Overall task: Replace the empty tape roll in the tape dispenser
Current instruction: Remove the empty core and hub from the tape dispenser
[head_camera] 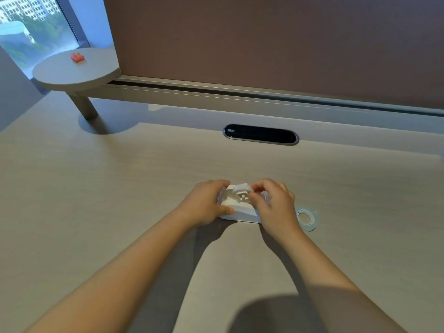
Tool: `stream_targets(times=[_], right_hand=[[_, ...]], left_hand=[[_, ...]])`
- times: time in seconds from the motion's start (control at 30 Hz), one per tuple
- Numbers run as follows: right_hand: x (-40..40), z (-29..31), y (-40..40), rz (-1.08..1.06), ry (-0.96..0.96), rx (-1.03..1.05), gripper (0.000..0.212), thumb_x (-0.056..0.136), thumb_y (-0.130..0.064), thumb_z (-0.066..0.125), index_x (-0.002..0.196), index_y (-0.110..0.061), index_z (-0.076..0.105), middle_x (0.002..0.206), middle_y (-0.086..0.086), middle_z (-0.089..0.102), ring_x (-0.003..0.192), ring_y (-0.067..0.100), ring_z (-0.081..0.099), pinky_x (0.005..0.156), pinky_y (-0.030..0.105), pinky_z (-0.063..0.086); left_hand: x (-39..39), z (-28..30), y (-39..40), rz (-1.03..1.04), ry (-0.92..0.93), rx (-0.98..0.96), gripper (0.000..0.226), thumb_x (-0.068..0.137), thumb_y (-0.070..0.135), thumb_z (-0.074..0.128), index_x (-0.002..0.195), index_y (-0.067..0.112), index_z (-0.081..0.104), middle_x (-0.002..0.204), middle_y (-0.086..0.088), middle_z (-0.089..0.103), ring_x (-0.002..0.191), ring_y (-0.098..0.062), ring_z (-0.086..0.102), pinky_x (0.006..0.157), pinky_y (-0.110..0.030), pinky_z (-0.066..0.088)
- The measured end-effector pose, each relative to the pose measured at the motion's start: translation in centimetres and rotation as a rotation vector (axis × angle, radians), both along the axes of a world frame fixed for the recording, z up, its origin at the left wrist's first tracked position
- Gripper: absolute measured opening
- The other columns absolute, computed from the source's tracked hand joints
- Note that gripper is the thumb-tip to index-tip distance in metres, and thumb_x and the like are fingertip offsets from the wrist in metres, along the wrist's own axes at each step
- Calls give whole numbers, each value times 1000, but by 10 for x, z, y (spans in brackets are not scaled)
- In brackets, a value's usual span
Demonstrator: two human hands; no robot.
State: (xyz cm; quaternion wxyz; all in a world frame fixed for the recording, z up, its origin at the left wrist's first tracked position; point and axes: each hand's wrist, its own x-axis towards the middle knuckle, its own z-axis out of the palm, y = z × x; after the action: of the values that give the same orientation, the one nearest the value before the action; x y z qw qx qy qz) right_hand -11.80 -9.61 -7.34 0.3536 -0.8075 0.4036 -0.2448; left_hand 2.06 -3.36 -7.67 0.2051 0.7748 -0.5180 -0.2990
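Round side shelf [72,73], far left, carried a small red object [77,57]; broad bare desk [96,188] lay open below it. My left hand [205,205] clasped the left end of the white tape dispenser [240,210], thumb on its near edge. My right hand [274,203] pinched the dispenser's white hub piece [241,192]. Tape roll [305,218] lay flat just right of that wrist. Cable slot [260,134] sat beyond, well apart.

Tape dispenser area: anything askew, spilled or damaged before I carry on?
Nothing stands out. The tape dispenser sits flat on the desk, steadied by the left hand while the right hand works at its hub. The tape roll lies flat beside it.
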Motion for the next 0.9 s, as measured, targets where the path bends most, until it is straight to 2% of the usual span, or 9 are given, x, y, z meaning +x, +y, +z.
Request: stream_targets(times=[0.07, 0.13, 0.23, 0.3, 0.4, 0.57, 0.73, 0.83, 0.9], right_hand=[[-5, 6, -1, -24, -61, -25, 7, 85, -14, 55, 87, -11, 61, 83, -8, 54, 88, 14, 42, 84, 34, 31], [-11, 12, -1, -27, -164, 32, 8, 84, -11, 54, 81, -17, 59, 78, -9, 54, 85, 18, 49, 79, 28, 40], [-17, 16, 7, 15, -296, 173, 12, 85, -8, 53, 80, -17, 59, 76, -6, 59, 76, 14, 56, 63, 9, 44], [-22, 14, 16, 49, -331, 208, 11, 85, -9, 53, 82, -17, 60, 77, -6, 61, 74, 7, 57, 61, 7, 44], [-29, 6, 31, 30, -361, 155, 11, 85, -9, 54, 91, -17, 59, 87, 1, 60, 77, 7, 56, 63, 7, 45], [-45, -14, 69, 25, -354, -68, 14, 81, -16, 61, 90, -22, 52, 85, -12, 48, 76, 3, 50, 63, 5, 43], [-59, -31, 110, 63, -269, -269, 17, 82, -19, 60, 96, -10, 58, 91, -3, 48, 73, -2, 45, 64, -2, 36], [-66, -25, 127, 72, -200, -376, 21, 84, -20, 58, 100, -7, 58, 98, 8, 55, 78, 5, 46, 68, 4, 37], [-67, -15, 132, 85, -145, -466, 23, 84, -20, 58, 101, -5, 59, 103, 14, 59, 86, 16, 50, 72, 17, 41]], left_hand=[[-3, 10, 2, 28, -14, -46, 71, 76, 29, 63, 136, 13, 27, 148, -9, 31, 135, -24, 28, 109, -35, 25], [-10, 22, 7, 155, 159, -159, 62, 79, 28, 58, 133, 13, 33, 143, -8, 38, 128, -22, 38, 104, -33, 32], [-25, 34, 16, 186, 518, -186, 33, 83, 25, 52, 113, 12, 55, 112, -8, 62, 95, -17, 57, 86, -30, 45], [-35, 32, 24, 168, 631, -194, 16, 83, 22, 52, 90, 13, 63, 82, -3, 63, 71, -12, 57, 76, -29, 48], [-46, 20, 37, 233, 698, -265, 13, 82, 16, 55, 74, 14, 64, 68, -2, 59, 54, -5, 56, 68, -25, 49], [-60, -5, 66, 310, 805, -373, 9, 80, 17, 57, 77, 11, 63, 75, -6, 63, 68, -13, 61, 65, -18, 55], [-82, -19, 106, 294, 836, -439, 9, 79, 18, 60, 80, 10, 64, 78, -5, 66, 72, -14, 64, 62, -16, 56], [-90, -12, 125, 283, 776, -462, 9, 79, 18, 61, 76, 10, 64, 74, -6, 64, 68, -14, 62, 58, -14, 54], [-91, -2, 131, 285, 717, -490, 10, 79, 16, 60, 72, 11, 64, 70, -6, 63, 65, -14, 60, 56, -14, 53]])
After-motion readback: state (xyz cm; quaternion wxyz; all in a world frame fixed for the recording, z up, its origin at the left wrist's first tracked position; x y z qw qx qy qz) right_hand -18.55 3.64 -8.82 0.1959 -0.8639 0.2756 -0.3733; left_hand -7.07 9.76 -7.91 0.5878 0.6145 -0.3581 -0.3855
